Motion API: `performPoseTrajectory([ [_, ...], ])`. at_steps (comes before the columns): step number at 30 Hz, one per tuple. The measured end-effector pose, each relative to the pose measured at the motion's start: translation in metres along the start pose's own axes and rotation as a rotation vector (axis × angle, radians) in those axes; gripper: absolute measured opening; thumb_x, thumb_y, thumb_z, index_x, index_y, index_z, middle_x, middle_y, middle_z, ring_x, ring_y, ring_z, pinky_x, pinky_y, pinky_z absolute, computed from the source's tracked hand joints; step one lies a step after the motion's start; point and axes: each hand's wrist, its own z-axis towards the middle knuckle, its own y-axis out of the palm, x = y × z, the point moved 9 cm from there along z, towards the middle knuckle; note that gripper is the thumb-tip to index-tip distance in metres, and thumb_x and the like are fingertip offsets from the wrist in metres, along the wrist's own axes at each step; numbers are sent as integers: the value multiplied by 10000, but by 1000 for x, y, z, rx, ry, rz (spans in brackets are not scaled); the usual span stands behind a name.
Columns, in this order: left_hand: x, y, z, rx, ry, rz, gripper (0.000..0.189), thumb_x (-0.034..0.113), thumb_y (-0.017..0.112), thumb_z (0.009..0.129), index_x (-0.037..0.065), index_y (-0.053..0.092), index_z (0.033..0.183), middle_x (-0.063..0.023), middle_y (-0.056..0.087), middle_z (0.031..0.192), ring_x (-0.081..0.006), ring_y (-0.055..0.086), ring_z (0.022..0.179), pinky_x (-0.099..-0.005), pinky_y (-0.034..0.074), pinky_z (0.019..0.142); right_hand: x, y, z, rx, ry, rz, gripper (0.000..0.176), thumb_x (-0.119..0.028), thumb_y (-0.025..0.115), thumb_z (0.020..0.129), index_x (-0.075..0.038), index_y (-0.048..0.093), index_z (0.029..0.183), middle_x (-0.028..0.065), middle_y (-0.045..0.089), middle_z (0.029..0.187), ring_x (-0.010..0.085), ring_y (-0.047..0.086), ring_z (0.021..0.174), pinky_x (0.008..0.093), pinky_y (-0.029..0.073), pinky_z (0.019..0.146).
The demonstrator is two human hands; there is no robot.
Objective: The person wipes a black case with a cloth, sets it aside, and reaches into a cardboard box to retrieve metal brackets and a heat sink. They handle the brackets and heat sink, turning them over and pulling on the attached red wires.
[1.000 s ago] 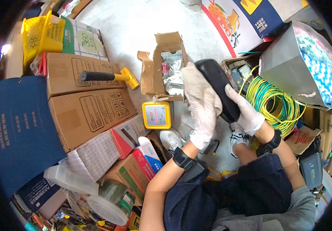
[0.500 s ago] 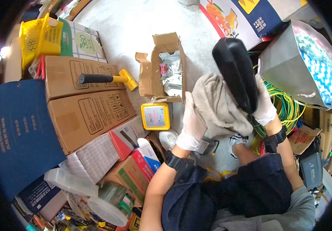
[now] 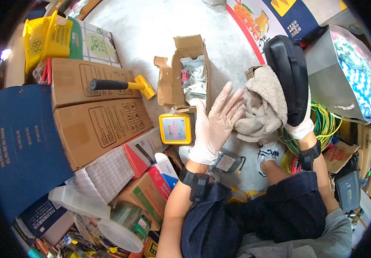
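A long black zippered case (image 3: 286, 81) is held up by my right hand (image 3: 301, 127) in a white glove; most of that hand's fingers are hidden behind the case. Against the case's left side bunches a beige-grey cloth (image 3: 262, 103). My left hand (image 3: 217, 122), gloved as well, has its fingers spread and its palm turned toward the cloth, fingertips right at the cloth's left edge. Left of that hand sits a yellow-rimmed square tin (image 3: 175, 129). Beyond it stands an opened cardboard box (image 3: 164, 81) with metal pieces inside.
A yellow-headed hammer (image 3: 123, 84) lies on brown cartons (image 3: 103, 129) at the left. A coil of green-yellow wire (image 3: 323, 127) and a grey bag (image 3: 323, 69) of patterned cloths flank my right arm. On the floor between my feet is a grey device (image 3: 226, 162).
The black case has swung right and upright in my right hand, and the cloth has shifted right with it. My left hand has turned and spread its fingers.
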Motion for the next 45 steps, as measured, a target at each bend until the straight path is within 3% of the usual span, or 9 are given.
performPoseTrajectory([
  [3,0,-1,-1,4,-14,-121,813,707,153,899,137,340,1448,-144,334,1478,-294,348,1339,-395,307,1105,-2,-9,-1,42,20,-84,577,-77,566,885,-36,336,1413,105,448,1399,202,477,1239,320,350,1070],
  [5,0,-2,-1,6,-21,-197,825,713,157,893,129,338,1447,-154,339,1474,-307,354,1338,-412,319,1100,8,7,-1,14,200,1345,510,-300,532,936,-69,424,1378,86,486,1373,209,484,1235,340,346,1077],
  [8,1,-3,-2,14,-15,-231,827,714,163,892,126,337,1447,-159,358,1462,-317,374,1324,-428,325,1096,30,13,-5,79,447,1582,545,-467,474,938,-99,489,1340,64,516,1348,208,495,1222,350,367,1060],
  [14,0,-5,-2,15,-15,-296,827,715,179,890,125,337,1447,-156,365,1458,-323,391,1312,-458,326,1093,37,-1,-7,158,411,1311,530,-437,523,924,-109,492,1340,56,528,1336,201,512,1200,336,374,1045],
  [18,0,-7,-3,8,-18,-312,833,713,204,890,100,363,1430,-164,401,1433,-329,403,1303,-465,326,1092,27,6,-1,110,452,1492,517,-429,527,925,-106,502,1328,53,537,1325,198,517,1193,334,370,1048],
  [22,-4,-16,-6,-35,22,-55,639,535,431,936,39,472,1336,-156,512,1337,-327,429,1285,-447,370,1071,35,2,-5,198,479,1412,507,-420,512,936,-106,495,1333,48,538,1322,190,519,1189,330,376,1041],
  [26,-11,-4,-7,16,29,4,220,191,640,892,42,584,1043,-70,581,1059,-229,548,1078,-326,467,946,44,0,-12,251,530,1376,507,-414,500,944,-107,479,1348,48,528,1334,190,513,1197,326,370,1045],
  [38,-22,-18,-10,305,-34,-44,256,311,574,937,61,616,912,-86,660,995,-220,649,950,-315,557,849,30,7,-7,204,507,1400,515,-411,515,941,-84,488,1337,52,543,1316,192,523,1184,333,383,1036],
  [45,-23,-17,-7,197,-26,-130,261,304,519,963,58,605,977,-107,659,1053,-247,651,982,-331,564,850,26,6,-3,170,488,1446,521,-417,516,939,-87,485,1340,51,540,1321,194,527,1180,334,383,1036],
])
